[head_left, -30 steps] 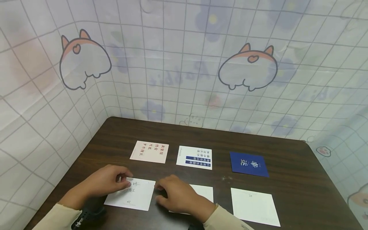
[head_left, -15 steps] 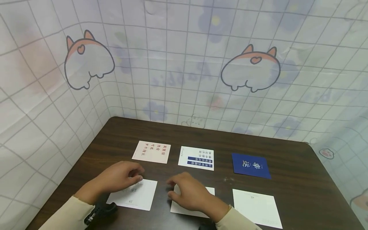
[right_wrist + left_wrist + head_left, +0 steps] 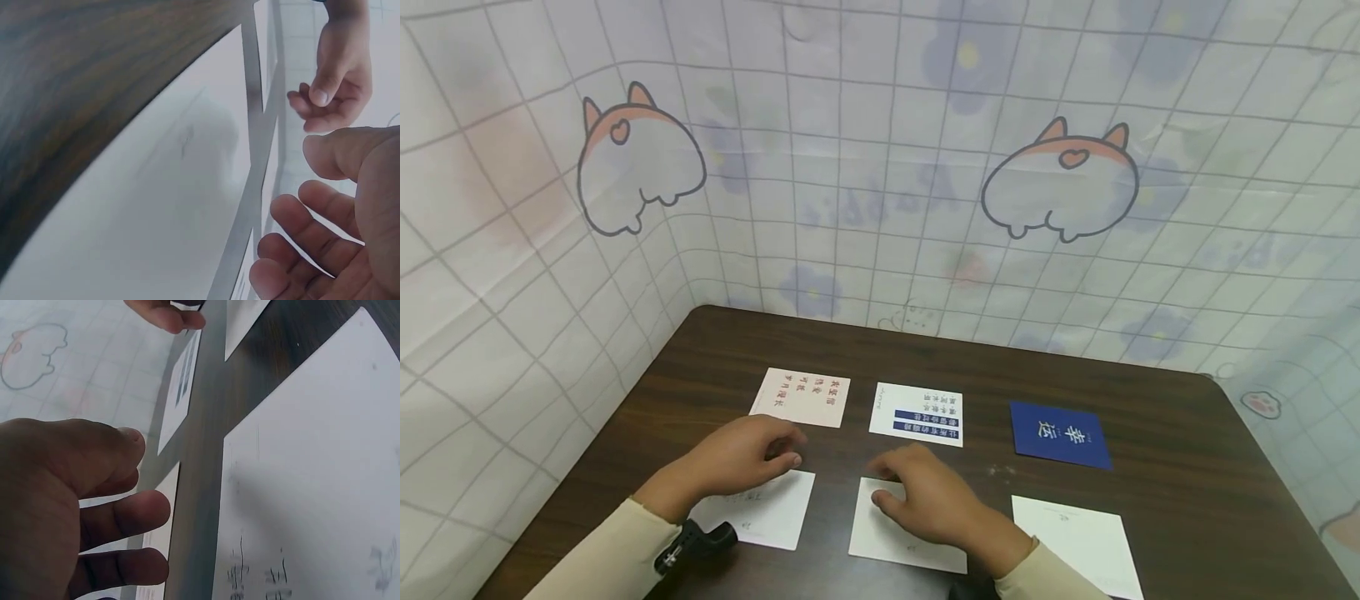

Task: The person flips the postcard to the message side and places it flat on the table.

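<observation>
My left hand [image 3: 737,454] hovers over the far edge of the front left white card [image 3: 782,508], its fingers loosely bent and holding nothing. Handwriting shows on that card in the left wrist view. Over the front middle white card [image 3: 880,533] is my right hand [image 3: 928,496], also relaxed, with nothing between thumb and fingers; it covers part of that card. In the right wrist view, a gap of air separates the curved fingers [image 3: 294,219] from the card below. A third white card [image 3: 1078,542] lies at the front right, partly behind the right forearm.
Along the back of the dark wooden table [image 3: 1180,467] lie a pale pink card with red characters [image 3: 801,398], a white card with blue bands [image 3: 916,414] and a blue card [image 3: 1060,435]. A patterned curtain [image 3: 850,167] encloses the table's back and sides.
Both hands have moved to the right, the left one also a little farther back. More of the front middle card now shows. The head view has shifted slightly; the cards lie as before.
</observation>
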The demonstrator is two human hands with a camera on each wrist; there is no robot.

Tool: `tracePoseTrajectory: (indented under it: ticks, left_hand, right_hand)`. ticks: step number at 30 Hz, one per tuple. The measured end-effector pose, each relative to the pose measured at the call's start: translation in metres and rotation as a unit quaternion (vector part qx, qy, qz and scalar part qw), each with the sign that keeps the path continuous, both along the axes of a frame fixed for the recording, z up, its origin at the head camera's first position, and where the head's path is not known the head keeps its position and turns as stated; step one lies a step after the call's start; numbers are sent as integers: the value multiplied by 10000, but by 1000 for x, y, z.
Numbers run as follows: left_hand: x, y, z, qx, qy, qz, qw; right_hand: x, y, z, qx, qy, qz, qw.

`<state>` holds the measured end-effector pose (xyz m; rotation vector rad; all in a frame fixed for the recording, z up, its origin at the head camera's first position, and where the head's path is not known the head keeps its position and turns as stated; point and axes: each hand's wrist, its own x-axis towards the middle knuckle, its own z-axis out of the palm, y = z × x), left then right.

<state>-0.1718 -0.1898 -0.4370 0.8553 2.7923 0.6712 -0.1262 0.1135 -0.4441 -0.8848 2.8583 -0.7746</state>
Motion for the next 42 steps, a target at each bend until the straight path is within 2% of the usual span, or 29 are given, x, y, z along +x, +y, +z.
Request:
tracePoseTrajectory:
  ticks: [5, 13, 17, 25, 32, 42]
  left_hand:
    - [-3, 9, -3, 11, 166, -195, 9997]
    - [-8, 19, -4, -25, 380, -252, 9990]
    - [-11, 23, -3, -32, 508, -246, 9984]
    - [-15, 31, 0, -27, 522, -321, 9981]
    - [-21, 39, -3, -53, 495, -248, 9985]
    - [-31, 54, -4, -141, 740, -182, 9970]
  right_hand:
    - [-1, 13, 0, -17, 69, -101, 9999]
    - [-7, 28, 1, -26, -40, -261, 9996]
    - [-10, 36, 2, -100, -5, -427, 9990]
    - [-16, 46, -1, -11, -76, -882, 9961]
    - [-22, 52, 1, 66, -245, -1197, 9925]
    - [-30, 63, 2, 217, -263, -1384, 9898]
